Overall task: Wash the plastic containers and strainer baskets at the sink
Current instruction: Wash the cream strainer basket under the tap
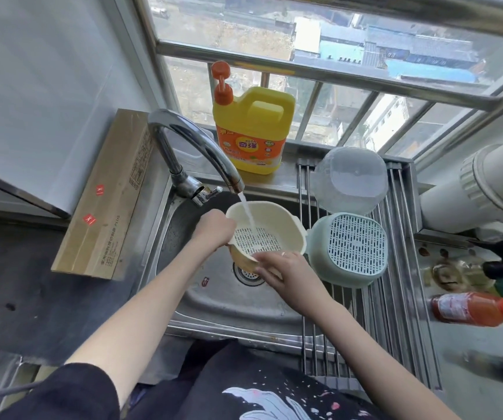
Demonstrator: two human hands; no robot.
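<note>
A cream strainer basket (270,218) is held over the steel sink (214,301), tilted with its slotted bottom under the running stream from the faucet (195,147). My left hand (214,228) grips its left rim. My right hand (283,269) holds its near rim from below. On the roll-up drying rack (395,298) at the right, a pale green strainer basket (350,248) rests upside down. Behind it a clear plastic container (350,180) stands inverted.
A yellow dish soap jug (253,131) with an orange pump stands on the sill behind the sink. A cardboard box (107,201) lies at the sink's left. Sauce bottles (477,309) and a white pipe (486,189) are at the right. The drain (245,275) sits beneath the basket.
</note>
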